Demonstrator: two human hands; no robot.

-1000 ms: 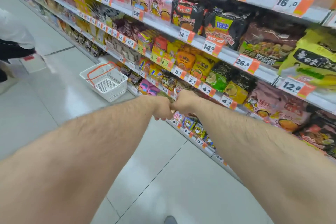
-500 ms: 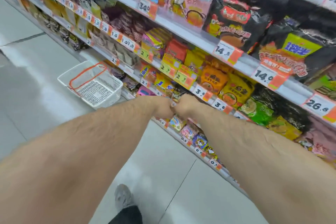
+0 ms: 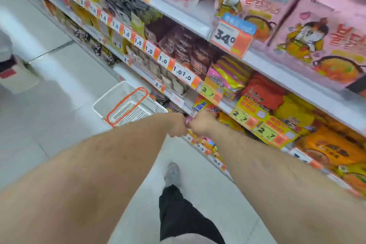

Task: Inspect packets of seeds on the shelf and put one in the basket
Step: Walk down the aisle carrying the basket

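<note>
Pink noodle packs; price tags

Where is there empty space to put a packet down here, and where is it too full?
The white basket on the floor looks empty inside, so there is room in it. The grey floor left of the basket is bare too. The shelves are crowded: packets sit tight together behind the price tags. Both hands, left hand and right hand, meet fist to fist just in front.

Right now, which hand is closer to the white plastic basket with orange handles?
Left. The left hand is just right of the white plastic basket on the floor; the right hand is farther right, beside the left one.
</note>
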